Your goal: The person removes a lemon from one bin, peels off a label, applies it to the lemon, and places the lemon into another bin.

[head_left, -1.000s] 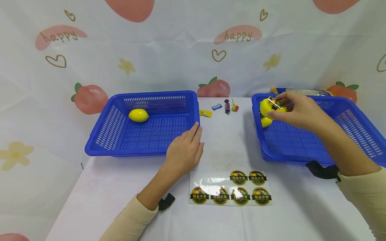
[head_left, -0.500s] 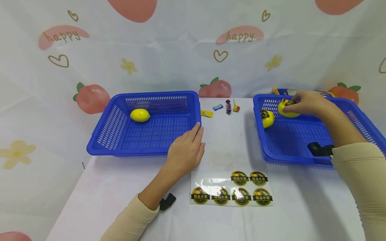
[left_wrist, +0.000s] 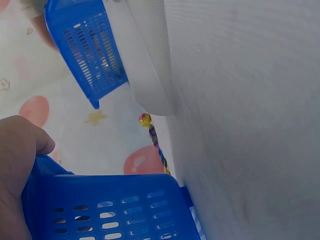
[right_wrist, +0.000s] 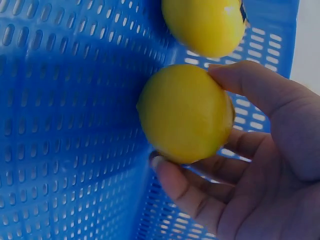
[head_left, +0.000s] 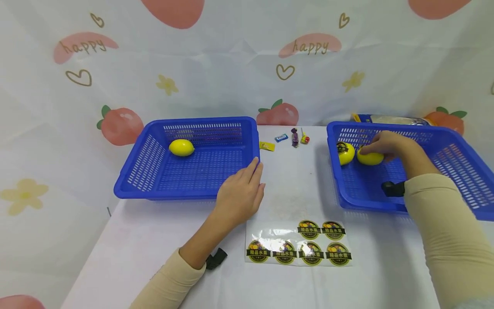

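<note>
So we've got a white desk (head_left: 162, 240) with two big blue baskets on it. The left basket (head_left: 185, 195) has just one plain yellow lemon (head_left: 181, 147) sitting toward its far left corner. Our left hand (head_left: 239, 195) rests flat on the desk right at that basket's near right corner, fingers relaxed and straight, thumb against the basket wall in the left wrist view, holding nothing.

The right basket (head_left: 455, 159) has two lemons in its far left corner. The one we're gripping (head_left: 369, 157) lies on the basket floor with our right hand (head_left: 390, 143) wrapped over it; the right wrist view shows thumb and fingers curled round it (right_wrist: 185, 112). Just beside it, closer to the basket's left wall, is a second lemon with a dark round sticker (head_left: 344, 152) on it. We can't tell if the two lemons actually touch.

Behind the right basket there's some kind of packet (head_left: 390, 119), mostly hidden.

On the desk in front of us is a clear sticker sheet (head_left: 299, 243) with six round dark labels left. Between the baskets, at the far edge, sit a few small wrapped candies (head_left: 295, 137) and a yellow packet (head_left: 267, 146).
</note>
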Demonstrator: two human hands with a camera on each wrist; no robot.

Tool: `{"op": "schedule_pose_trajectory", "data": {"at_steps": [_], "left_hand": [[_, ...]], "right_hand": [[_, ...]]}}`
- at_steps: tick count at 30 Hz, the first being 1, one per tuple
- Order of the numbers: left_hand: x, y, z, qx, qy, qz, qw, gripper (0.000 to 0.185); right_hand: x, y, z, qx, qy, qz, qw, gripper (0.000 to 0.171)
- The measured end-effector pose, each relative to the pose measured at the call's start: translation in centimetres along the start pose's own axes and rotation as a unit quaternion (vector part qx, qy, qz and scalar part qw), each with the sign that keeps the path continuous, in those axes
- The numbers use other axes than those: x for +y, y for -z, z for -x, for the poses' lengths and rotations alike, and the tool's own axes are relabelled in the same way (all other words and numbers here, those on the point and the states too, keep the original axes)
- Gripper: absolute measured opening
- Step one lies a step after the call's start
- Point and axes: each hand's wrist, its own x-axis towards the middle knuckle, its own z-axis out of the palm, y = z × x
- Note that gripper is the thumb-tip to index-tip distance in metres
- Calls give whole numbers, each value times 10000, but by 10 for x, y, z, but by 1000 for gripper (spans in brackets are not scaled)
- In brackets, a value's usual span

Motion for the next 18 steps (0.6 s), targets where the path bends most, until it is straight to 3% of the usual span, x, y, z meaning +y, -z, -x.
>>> {"op": "schedule_pose_trajectory", "data": {"at_steps": [12, 18], "left_hand": [[1, -2, 0, 38, 13, -25, 10000, 51], [1, -2, 1, 44, -4, -27, 10000, 51]], "right_hand": [[2, -5, -1, -102, -221, -453, 9987, 84], [-1, -7, 2, 84, -179, -696, 9974, 78]]}}
